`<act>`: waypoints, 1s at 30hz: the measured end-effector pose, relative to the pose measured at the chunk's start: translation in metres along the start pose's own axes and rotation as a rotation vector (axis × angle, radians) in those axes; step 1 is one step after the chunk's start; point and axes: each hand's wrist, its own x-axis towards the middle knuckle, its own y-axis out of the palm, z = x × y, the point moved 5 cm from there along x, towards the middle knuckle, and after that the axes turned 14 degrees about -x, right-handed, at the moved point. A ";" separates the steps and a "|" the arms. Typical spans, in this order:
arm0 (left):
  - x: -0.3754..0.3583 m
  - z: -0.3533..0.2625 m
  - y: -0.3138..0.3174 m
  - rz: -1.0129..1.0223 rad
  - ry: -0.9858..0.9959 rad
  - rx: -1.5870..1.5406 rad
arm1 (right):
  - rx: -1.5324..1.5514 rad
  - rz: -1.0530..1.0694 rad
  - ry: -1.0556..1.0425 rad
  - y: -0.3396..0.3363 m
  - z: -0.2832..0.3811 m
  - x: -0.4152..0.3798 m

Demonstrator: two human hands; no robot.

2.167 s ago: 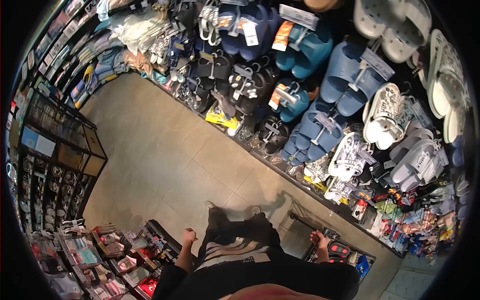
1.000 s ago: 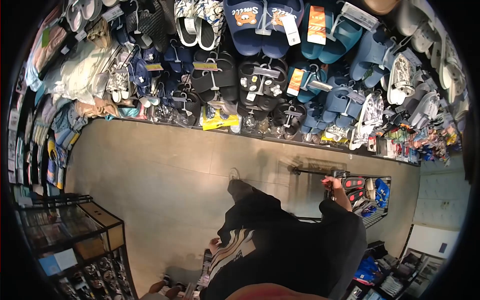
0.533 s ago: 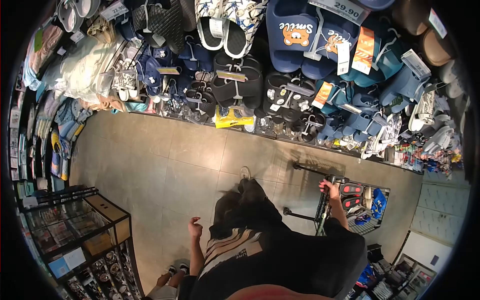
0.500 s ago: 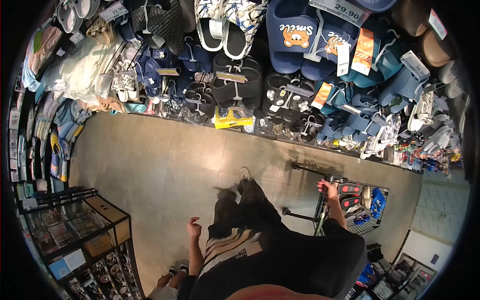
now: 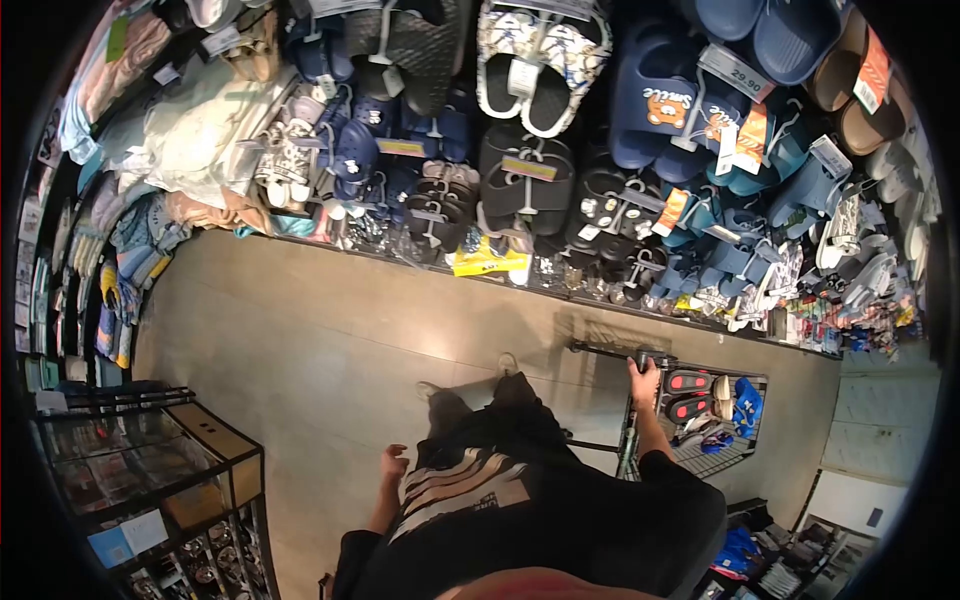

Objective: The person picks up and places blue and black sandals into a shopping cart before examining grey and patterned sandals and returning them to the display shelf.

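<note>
My right hand (image 5: 645, 382) is closed round the near corner of a black wire shopping cart (image 5: 705, 462), by its dark handle. Inside the cart lie a pair of slippers with red and black soles (image 5: 690, 383), a tan pair (image 5: 721, 392) and some blue footwear (image 5: 746, 405). My left hand (image 5: 394, 462) hangs at my left side, loosely curled with the fingers partly apart and nothing in it. Ahead of me a display wall carries sandals and clogs, among them navy bear slides (image 5: 642, 115) and black slides (image 5: 520, 185).
Clear plastic-wrapped goods (image 5: 200, 140) and folded textiles (image 5: 140, 240) fill the racks at left. A display case with a black frame (image 5: 150, 450) stands at lower left. Tiled floor (image 5: 300, 330) runs between it and the shoe wall. More merchandise (image 5: 770, 560) is at lower right.
The shoe wall has shifted right and slightly down in view. My feet have changed position in a step. My right hand stays on the cart; the other person's feet are no longer visible.
</note>
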 end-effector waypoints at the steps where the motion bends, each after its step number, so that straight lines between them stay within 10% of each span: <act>1: 0.006 -0.002 -0.008 0.008 0.009 -0.101 | -0.029 0.043 0.046 0.008 0.006 -0.008; 14: 0.044 0.128 -0.117 -0.136 0.137 -0.787 | 0.120 0.432 0.259 0.117 0.063 -0.101; 24: -0.001 0.146 -0.160 -0.425 -0.219 -0.587 | 0.200 0.705 0.339 0.173 0.111 -0.146; 30: 0.077 0.179 -0.162 -0.158 -0.069 -1.050 | 0.428 1.155 0.699 0.186 0.191 -0.200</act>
